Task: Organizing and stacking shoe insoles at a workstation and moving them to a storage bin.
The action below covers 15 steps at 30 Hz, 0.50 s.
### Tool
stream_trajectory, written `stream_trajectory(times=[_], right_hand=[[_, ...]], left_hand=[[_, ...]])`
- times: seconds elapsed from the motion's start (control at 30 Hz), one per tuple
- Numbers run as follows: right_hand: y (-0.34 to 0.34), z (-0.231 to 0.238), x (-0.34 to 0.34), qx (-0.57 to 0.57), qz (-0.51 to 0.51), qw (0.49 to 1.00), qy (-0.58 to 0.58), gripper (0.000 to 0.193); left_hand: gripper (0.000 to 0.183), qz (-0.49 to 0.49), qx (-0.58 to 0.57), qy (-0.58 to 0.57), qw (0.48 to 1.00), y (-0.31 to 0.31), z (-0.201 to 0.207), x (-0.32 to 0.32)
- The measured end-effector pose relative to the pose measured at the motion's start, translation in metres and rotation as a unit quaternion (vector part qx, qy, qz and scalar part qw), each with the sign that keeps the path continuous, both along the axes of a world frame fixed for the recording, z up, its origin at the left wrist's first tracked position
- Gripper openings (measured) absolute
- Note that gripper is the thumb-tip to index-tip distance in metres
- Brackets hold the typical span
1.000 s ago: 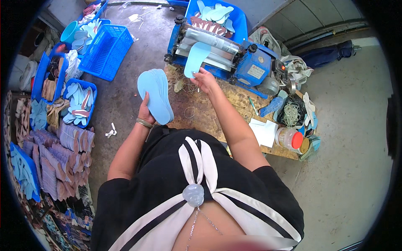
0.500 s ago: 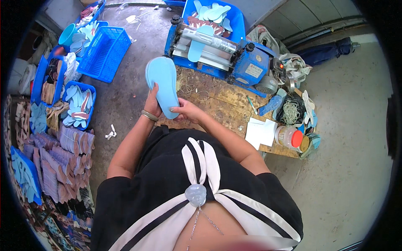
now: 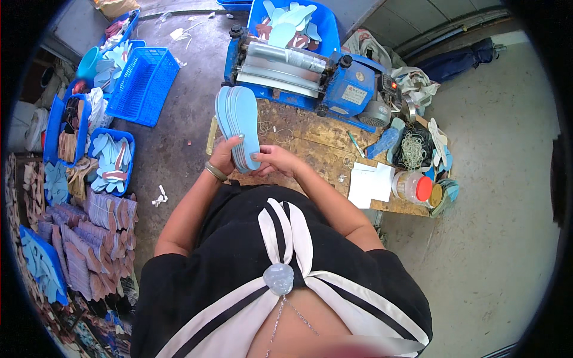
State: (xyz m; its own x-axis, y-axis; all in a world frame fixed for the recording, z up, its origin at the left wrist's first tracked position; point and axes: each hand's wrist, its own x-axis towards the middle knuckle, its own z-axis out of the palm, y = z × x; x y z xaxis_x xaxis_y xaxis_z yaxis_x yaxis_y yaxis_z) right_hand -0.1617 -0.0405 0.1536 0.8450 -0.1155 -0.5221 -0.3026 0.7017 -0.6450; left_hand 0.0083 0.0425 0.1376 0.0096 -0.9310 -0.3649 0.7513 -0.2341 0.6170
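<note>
A stack of light blue insoles [image 3: 237, 122] is held upright in front of my waist, its edges fanned slightly to the left. My left hand [image 3: 224, 154] is closed round the stack's lower left side, thumb on top. The fingers of my right hand [image 3: 276, 160] pinch its lower right end. Just beyond the stack stands a blue roller machine [image 3: 352, 86] with metal rollers [image 3: 286, 58]. Behind the rollers, a light blue insole [image 3: 282, 36] lies at the front of a blue bin [image 3: 329, 21] full of blue and brown insoles.
The wooden table [image 3: 319, 140] carries white papers [image 3: 371, 184], a red-lidded jar [image 3: 412, 187] and tangled string [image 3: 414, 149]. At left on the floor are a blue basket [image 3: 143, 86], an insole-filled bin [image 3: 111, 158] and bundled purple-brown insoles [image 3: 89, 238].
The insole on the rollers has passed to the far side, over the bin. The held stack has tilted upright and fanned, showing its layered edges. My left thumb has moved onto its top.
</note>
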Motion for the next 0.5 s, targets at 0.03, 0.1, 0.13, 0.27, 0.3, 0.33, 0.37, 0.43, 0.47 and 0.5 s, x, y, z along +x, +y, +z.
stream_trajectory(times=[0.03, 0.1, 0.13, 0.27, 0.3, 0.33, 0.37, 0.43, 0.47, 0.5], right_hand=[[0.001, -0.006, -0.002, -0.032, -0.004, 0.999, 0.014, 0.043], [0.003, -0.015, -0.004, -0.052, -0.010, 0.998, 0.023, 0.041], [0.004, -0.018, -0.004, -0.071, -0.016, 0.997, 0.032, 0.038], [0.007, -0.022, -0.002, -0.106, -0.019, 0.991, 0.074, 0.034], [0.007, -0.021, -0.002, -0.103, -0.023, 0.992, 0.075, 0.033], [0.007, -0.021, -0.002, -0.099, -0.028, 0.992, 0.076, 0.032], [0.007, -0.021, -0.001, -0.100, -0.027, 0.992, 0.077, 0.032], [0.007, -0.017, 0.002, -0.110, -0.024, 0.991, 0.073, 0.031], [0.008, -0.017, 0.001, -0.110, -0.023, 0.991, 0.074, 0.031], [0.008, -0.017, 0.001, -0.104, -0.027, 0.992, 0.070, 0.030]], left_hand=[[0.048, -0.001, 0.000, 0.000, 1.000, 0.001, 0.002, -0.002], [0.045, 0.025, 0.008, -0.085, 0.996, 0.004, 0.008, -0.006], [0.045, 0.025, 0.009, -0.085, 0.996, 0.005, 0.004, -0.006], [0.050, 0.035, 0.047, -0.114, 0.992, 0.010, -0.002, -0.005], [0.051, 0.048, 0.055, -0.111, 0.991, 0.011, 0.001, -0.005], [0.051, 0.048, 0.055, -0.110, 0.991, 0.012, 0.001, -0.004], [0.051, 0.047, 0.054, -0.091, 0.993, 0.013, 0.001, -0.001], [0.052, 0.045, 0.053, -0.072, 0.995, 0.015, 0.002, 0.000], [0.051, 0.045, 0.046, -0.067, 0.996, 0.016, 0.003, -0.001], [0.050, 0.047, 0.040, -0.063, 0.996, 0.016, 0.004, 0.000]])
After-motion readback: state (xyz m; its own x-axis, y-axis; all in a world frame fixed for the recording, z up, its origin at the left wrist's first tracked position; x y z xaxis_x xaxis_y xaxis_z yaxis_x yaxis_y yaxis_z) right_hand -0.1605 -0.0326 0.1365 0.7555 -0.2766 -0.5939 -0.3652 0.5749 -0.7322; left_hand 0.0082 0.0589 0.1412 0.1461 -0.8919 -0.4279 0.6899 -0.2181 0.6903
